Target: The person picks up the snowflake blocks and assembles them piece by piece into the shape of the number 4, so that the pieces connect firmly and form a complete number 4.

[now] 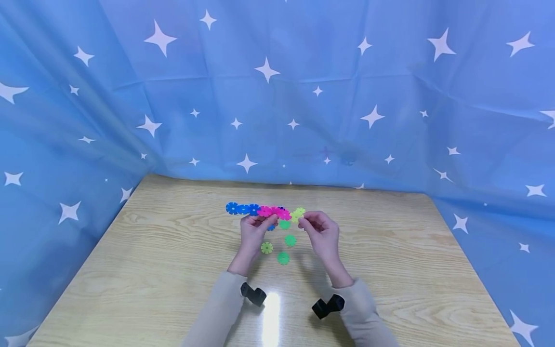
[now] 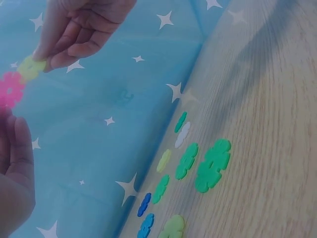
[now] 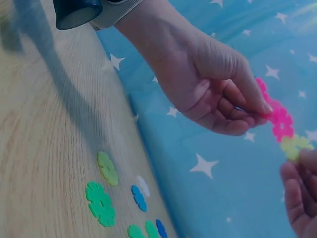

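Observation:
A chain of flower-shaped plastic interlocking discs is held up above the table in both hands. At its left end are blue discs (image 1: 232, 208), then several pink discs (image 1: 264, 211), with a yellow disc (image 2: 31, 67) at the right end. My left hand (image 1: 253, 235) pinches the pink part between thumb and fingers. Thumb and fingertips of my right hand (image 1: 323, 236) pinch the yellow disc, which meets the last pink disc (image 3: 282, 125) at its edge. In the right wrist view, the right fingers partly cover the yellow disc.
Loose discs lie on the wooden table (image 1: 151, 250) below the hands: several green discs (image 1: 283, 258), a yellow-green disc (image 1: 266, 247), blue discs (image 2: 145, 225) and a white disc (image 2: 183, 134). A blue star-patterned curtain (image 1: 303, 120) hangs behind the table and along its sides.

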`<state>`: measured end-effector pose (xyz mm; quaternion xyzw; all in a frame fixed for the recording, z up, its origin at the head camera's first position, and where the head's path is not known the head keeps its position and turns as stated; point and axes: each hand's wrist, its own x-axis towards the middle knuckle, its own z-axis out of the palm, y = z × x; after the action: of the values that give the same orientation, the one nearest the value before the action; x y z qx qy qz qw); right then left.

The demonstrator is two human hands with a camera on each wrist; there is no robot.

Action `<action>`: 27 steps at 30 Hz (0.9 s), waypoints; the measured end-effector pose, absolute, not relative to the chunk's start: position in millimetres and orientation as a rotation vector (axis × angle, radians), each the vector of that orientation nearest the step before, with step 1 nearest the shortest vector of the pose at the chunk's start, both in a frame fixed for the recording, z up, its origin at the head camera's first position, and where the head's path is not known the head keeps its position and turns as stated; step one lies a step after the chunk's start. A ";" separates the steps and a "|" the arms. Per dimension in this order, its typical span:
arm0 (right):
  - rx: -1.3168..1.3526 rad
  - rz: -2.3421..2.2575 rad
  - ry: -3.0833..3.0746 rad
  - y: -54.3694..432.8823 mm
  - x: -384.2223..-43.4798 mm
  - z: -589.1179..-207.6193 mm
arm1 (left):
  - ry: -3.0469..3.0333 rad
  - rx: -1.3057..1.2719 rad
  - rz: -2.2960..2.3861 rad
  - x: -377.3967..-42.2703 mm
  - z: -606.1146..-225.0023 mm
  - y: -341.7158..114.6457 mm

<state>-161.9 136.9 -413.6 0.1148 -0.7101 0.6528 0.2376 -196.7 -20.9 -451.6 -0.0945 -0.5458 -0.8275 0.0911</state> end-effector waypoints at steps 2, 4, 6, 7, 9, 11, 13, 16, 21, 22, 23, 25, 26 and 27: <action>0.325 1.802 -1.928 137.2 -165.7 -420.1 | -1.627 -0.302 -2.449 -196.8 -451.4 -21.3; 0.328 1.810 -1.910 137.6 -169.1 -427.3 | -1.630 -0.315 -2.444 -196.9 -450.9 -22.1; 0.327 1.807 -1.905 137.4 -171.2 -433.1 | -1.641 -0.326 -2.426 -197.3 -450.6 -23.4; 0.330 1.804 -1.903 136.9 -171.5 -434.9 | -1.645 -0.330 -2.419 -197.4 -450.0 -24.1; 0.333 1.810 -1.895 135.7 -171.7 -437.9 | -1.664 -0.343 -2.396 -197.5 -448.8 -25.7; 0.337 1.823 -1.885 134.2 -171.9 -440.8 | -1.695 -0.359 -2.356 -198.0 -447.6 -27.6; 0.347 1.832 -1.871 132.6 -171.8 -443.3 | -1.729 -0.371 -2.330 -198.3 -446.5 -29.4; 0.360 1.828 -1.863 129.8 -170.9 -444.7 | -1.786 -0.363 -2.302 -198.9 -445.9 -32.5; 0.385 1.799 -1.871 122.9 -164.7 -432.7 | -1.781 -0.328 -2.334 -198.6 -445.1 -35.9; 0.379 1.797 -1.875 121.5 -163.1 -429.6 | -1.776 -0.322 -2.340 -198.5 -445.0 -36.3; 0.372 1.794 -1.881 120.2 -161.5 -426.7 | -1.776 -0.321 -2.339 -198.2 -444.7 -36.8; 0.360 1.802 -1.882 118.1 -159.2 -422.9 | -1.778 -0.325 -2.336 -197.9 -444.2 -37.5; 0.359 1.810 -1.878 117.4 -158.8 -422.3 | -1.780 -0.326 -2.334 -197.6 -443.9 -37.8; 0.362 1.811 -1.874 116.7 -158.4 -421.5 | -1.781 -0.327 -2.334 -197.4 -443.6 -38.0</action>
<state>-158.4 116.7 -421.5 0.1332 -0.6893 0.6659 0.2526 -197.4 -38.0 -443.6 -0.1104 -0.6003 -0.7866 0.0936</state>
